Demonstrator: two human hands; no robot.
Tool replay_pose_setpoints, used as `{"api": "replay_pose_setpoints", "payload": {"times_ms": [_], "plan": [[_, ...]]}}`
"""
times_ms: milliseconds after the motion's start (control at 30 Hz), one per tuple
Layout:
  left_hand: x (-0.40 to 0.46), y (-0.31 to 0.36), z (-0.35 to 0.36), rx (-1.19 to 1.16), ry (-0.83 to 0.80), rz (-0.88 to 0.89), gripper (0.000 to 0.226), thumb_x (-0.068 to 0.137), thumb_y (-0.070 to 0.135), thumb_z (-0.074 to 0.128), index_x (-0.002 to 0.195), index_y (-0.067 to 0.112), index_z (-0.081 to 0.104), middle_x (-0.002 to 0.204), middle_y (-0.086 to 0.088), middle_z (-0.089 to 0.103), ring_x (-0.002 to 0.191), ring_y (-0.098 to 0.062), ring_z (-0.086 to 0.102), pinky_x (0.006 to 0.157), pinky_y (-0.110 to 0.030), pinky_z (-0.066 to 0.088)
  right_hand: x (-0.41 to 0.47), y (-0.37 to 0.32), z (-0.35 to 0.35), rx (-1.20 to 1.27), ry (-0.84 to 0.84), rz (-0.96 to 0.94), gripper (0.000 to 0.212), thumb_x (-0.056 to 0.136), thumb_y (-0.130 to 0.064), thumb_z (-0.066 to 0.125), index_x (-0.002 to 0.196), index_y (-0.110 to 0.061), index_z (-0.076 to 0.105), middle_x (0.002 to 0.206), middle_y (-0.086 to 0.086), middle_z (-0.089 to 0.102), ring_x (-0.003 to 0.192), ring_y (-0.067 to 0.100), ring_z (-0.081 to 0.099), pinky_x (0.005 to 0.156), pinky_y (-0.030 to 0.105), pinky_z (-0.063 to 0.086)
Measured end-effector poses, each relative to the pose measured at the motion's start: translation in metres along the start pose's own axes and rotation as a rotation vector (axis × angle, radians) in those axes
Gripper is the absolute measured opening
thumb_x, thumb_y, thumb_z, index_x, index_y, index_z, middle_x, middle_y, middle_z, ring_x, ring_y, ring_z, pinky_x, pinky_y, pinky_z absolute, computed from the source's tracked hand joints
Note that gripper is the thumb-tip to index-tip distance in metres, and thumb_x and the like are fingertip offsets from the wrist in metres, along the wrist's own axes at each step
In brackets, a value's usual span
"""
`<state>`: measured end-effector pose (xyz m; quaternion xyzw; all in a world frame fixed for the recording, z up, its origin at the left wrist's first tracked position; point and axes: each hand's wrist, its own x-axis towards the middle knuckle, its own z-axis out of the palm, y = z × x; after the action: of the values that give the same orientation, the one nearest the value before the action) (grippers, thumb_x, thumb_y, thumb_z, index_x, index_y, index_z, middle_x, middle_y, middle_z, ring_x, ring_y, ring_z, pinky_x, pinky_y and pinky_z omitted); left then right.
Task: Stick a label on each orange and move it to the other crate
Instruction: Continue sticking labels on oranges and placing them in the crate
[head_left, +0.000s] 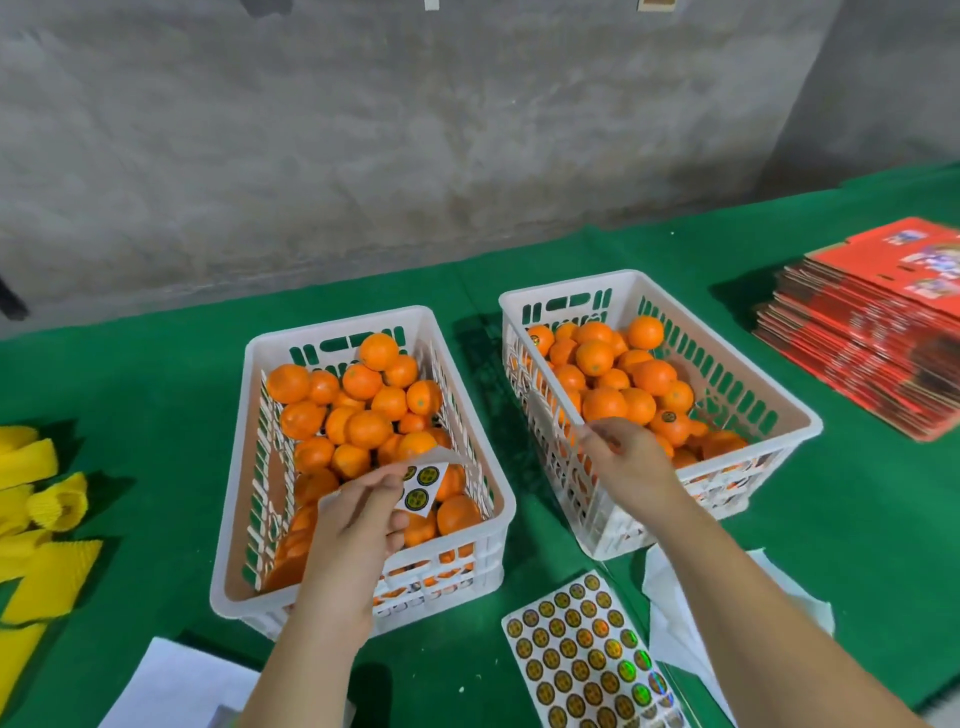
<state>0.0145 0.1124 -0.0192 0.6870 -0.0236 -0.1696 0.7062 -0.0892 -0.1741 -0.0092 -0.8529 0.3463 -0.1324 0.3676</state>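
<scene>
Two white plastic crates stand side by side on a green cloth. The left crate (337, 325) is heaped with plain oranges (363, 428). The right crate (569, 286) holds oranges (602, 402) too, and one near its front, the labelled orange (670, 423), carries a round dark sticker. My left hand (358, 525) pinches a small label strip (423, 483) with three stickers over the left crate's near end. My right hand (628, 467) hovers over the right crate's near-left rim, fingers loose, with nothing visible in it.
A full sticker sheet (587, 654) lies on the cloth in front of the crates, with white backing paper (675, 597) beside it. Red flat cartons (872, 332) are stacked at the right. Yellow foam nets (36, 519) lie at the left, and white paper (176, 686) lies at the near edge.
</scene>
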Motion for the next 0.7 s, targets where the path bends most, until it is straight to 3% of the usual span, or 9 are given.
{"api": "replay_pose_setpoints", "payload": {"times_ms": [133, 200, 267, 333, 400, 467, 533, 600, 700], "plan": [[0.006, -0.019, 0.008, 0.045, 0.106, 0.056, 0.033, 0.109, 0.025, 0.056, 0.103, 0.047, 0.078, 0.111, 0.008, 0.074, 0.090, -0.017, 0.069, 0.079, -0.031, 0.056, -0.039, -0.049, 0.048, 0.105, -0.081, -0.050, 0.070, 0.100, -0.074, 0.027, 0.065, -0.034, 0.074, 0.075, -0.013, 0.071, 0.083, 0.004, 0.062, 0.096, 0.036, 0.040], [0.008, -0.025, 0.007, 0.070, 0.115, 0.073, 0.035, 0.109, 0.024, 0.057, 0.102, 0.051, 0.077, 0.107, 0.013, 0.075, 0.088, -0.015, 0.070, 0.079, -0.029, 0.057, -0.047, -0.065, 0.070, 0.113, -0.191, -0.113, 0.082, 0.096, -0.079, 0.021, 0.074, -0.023, 0.076, 0.080, -0.008, 0.072, 0.082, -0.004, 0.058, 0.106, 0.035, 0.026], [0.011, -0.027, 0.004, 0.100, 0.072, 0.098, 0.036, 0.108, 0.024, 0.058, 0.103, 0.055, 0.075, 0.108, 0.016, 0.075, 0.092, -0.010, 0.073, 0.078, -0.027, 0.058, -0.047, -0.075, 0.087, 0.179, -0.313, -0.130, 0.074, 0.102, -0.068, 0.036, 0.091, -0.006, 0.074, 0.085, 0.010, 0.072, 0.083, 0.004, 0.061, 0.105, 0.030, 0.027], [0.015, -0.028, 0.001, 0.145, 0.015, 0.110, 0.034, 0.108, 0.022, 0.059, 0.107, 0.053, 0.073, 0.107, 0.017, 0.074, 0.092, -0.009, 0.074, 0.083, -0.034, 0.062, -0.044, -0.084, 0.100, 0.384, -0.371, -0.142, 0.059, 0.104, -0.049, 0.055, 0.092, 0.008, 0.064, 0.084, 0.030, 0.060, 0.073, 0.019, 0.057, 0.082, 0.033, 0.039], [0.020, -0.028, -0.004, 0.262, -0.051, 0.128, 0.031, 0.107, 0.023, 0.060, 0.110, 0.053, 0.070, 0.102, 0.019, 0.072, 0.086, -0.013, 0.073, 0.087, -0.041, 0.063, -0.038, -0.087, 0.111, 0.495, -0.340, -0.156, 0.044, 0.104, -0.029, 0.063, 0.087, 0.011, 0.053, 0.075, 0.025, 0.047, 0.071, 0.019, 0.046, 0.070, 0.035, 0.036], [0.025, -0.027, -0.015, 0.458, -0.110, 0.158, 0.028, 0.106, 0.029, 0.060, 0.115, 0.054, 0.063, 0.093, 0.022, 0.070, 0.075, -0.015, 0.068, 0.077, -0.033, 0.062, -0.035, -0.085, 0.120, 0.508, -0.274, -0.177, 0.031, 0.104, -0.017, 0.062, 0.087, 0.007, 0.052, 0.076, 0.021, 0.050, 0.071, 0.021, 0.049, 0.070, 0.035, 0.041], [0.033, -0.030, -0.033, 0.791, -0.136, 0.192, 0.027, 0.105, 0.038, 0.059, 0.125, 0.055, 0.051, 0.095, 0.025, 0.067, 0.078, -0.007, 0.067, 0.070, -0.028, 0.058, -0.034, -0.078, 0.128, 0.483, -0.214, -0.203, 0.019, 0.104, -0.016, 0.060, 0.090, -0.004, 0.056, 0.081, 0.017, 0.060, 0.076, 0.022, 0.060, 0.074, 0.037, 0.049], [0.042, -0.032, -0.053, 1.018, -0.143, 0.150, 0.022, 0.105, 0.038, 0.057, 0.125, 0.045, 0.051, 0.105, 0.015, 0.069, 0.084, -0.009, 0.068, 0.078, -0.038, 0.060, -0.032, -0.073, 0.134, 0.435, -0.169, -0.208, 0.019, 0.105, -0.019, 0.058, 0.087, -0.013, 0.056, 0.079, 0.006, 0.062, 0.078, 0.023, 0.061, 0.075, 0.037, 0.048], [0.050, -0.027, -0.059, 1.008, -0.160, 0.048, 0.016, 0.105, 0.037, 0.053, 0.118, 0.042, 0.060, 0.114, 0.005, 0.071, 0.093, -0.015, 0.069, 0.086, -0.045, 0.059, -0.030, -0.072, 0.142, 0.345, -0.130, -0.224, 0.020, 0.104, -0.024, 0.058, 0.084, -0.023, 0.053, 0.073, -0.003, 0.060, 0.071, 0.019, 0.061, 0.071, 0.036, 0.048]]}}
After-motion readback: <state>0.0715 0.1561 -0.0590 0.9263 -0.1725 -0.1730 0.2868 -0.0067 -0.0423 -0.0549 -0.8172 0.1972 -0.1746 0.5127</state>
